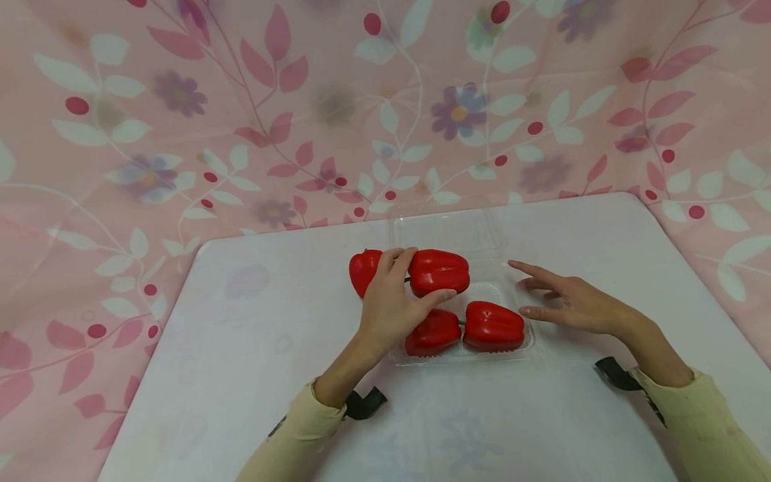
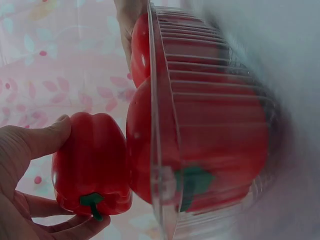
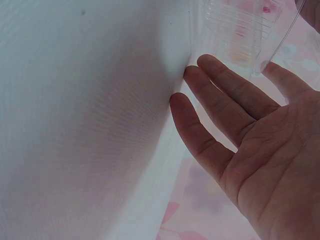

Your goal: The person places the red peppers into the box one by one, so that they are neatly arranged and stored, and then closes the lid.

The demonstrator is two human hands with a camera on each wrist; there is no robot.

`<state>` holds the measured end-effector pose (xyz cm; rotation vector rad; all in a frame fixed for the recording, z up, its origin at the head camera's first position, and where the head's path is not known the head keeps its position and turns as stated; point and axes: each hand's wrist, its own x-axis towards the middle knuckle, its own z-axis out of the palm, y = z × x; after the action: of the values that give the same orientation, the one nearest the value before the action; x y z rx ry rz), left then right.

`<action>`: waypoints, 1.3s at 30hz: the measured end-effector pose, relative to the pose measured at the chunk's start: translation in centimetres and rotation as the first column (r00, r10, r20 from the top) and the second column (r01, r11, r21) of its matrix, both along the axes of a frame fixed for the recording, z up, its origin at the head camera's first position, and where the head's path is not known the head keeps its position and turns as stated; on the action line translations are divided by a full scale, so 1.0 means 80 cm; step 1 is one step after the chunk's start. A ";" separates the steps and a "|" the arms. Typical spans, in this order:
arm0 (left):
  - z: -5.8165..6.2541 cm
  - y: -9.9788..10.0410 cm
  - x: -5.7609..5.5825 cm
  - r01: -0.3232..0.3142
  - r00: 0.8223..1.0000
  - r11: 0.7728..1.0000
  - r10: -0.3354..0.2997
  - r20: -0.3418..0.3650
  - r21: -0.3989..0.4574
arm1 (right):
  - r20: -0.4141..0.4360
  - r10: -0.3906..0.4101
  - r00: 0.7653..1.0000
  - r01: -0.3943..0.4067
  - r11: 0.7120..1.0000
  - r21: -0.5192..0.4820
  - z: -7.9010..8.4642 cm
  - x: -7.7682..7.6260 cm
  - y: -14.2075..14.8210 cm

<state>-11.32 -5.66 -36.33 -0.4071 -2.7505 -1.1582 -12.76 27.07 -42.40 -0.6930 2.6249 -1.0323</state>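
The left hand [image 1: 391, 294] pinches a shiny, bumpy red pepper [image 1: 441, 271] with a green stem [image 2: 92, 200], over the clear box [image 1: 486, 292]. The right hand [image 1: 581, 304] is spread beside the box.

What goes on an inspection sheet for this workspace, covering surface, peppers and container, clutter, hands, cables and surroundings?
Surface: white table with faint patterning.
Job's things: clear container, lid open at the far side; near-left pepper and near-right pepper inside; gripped pepper in hand; far-left pepper showing left of the container, partly hidden.
Clutter: nothing seen.
Hands: left hand grips one pepper; right hand holds nothing, beside the container's right side, fingers extended.
Cables: nothing seen.
Surroundings: pink backdrop with leaves and flowers.
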 end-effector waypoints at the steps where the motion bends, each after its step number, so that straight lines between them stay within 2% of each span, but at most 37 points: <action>1: -0.001 0.002 0.000 -0.001 1.000 1.000 0.001 0.002 -0.002 | 0.000 0.001 1.000 -0.001 1.000 -0.001 0.000 0.000 0.000; 8: -0.003 0.015 -0.002 0.005 1.000 1.000 -0.005 0.007 0.001 | -0.004 0.002 1.000 -0.002 1.000 0.001 0.001 0.000 0.001; 23: -0.012 0.050 -0.002 0.052 0.998 0.997 -0.050 0.050 -0.055 | 0.003 -0.006 1.000 0.006 1.000 0.011 0.002 0.001 0.000; 32: -0.017 0.061 -0.004 0.077 0.997 0.989 -0.076 0.012 -0.128 | 0.003 -0.002 1.000 0.002 1.000 0.003 0.002 0.000 0.000; 39: -0.020 0.066 -0.004 0.080 0.996 0.991 -0.076 0.043 -0.103 | -0.004 0.002 1.000 -0.002 1.000 0.008 0.002 0.000 -0.001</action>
<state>-11.66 -0.41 -37.95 -0.5134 -2.8622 -1.0524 -12.77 27.01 -42.22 -0.6966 2.6303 -1.0199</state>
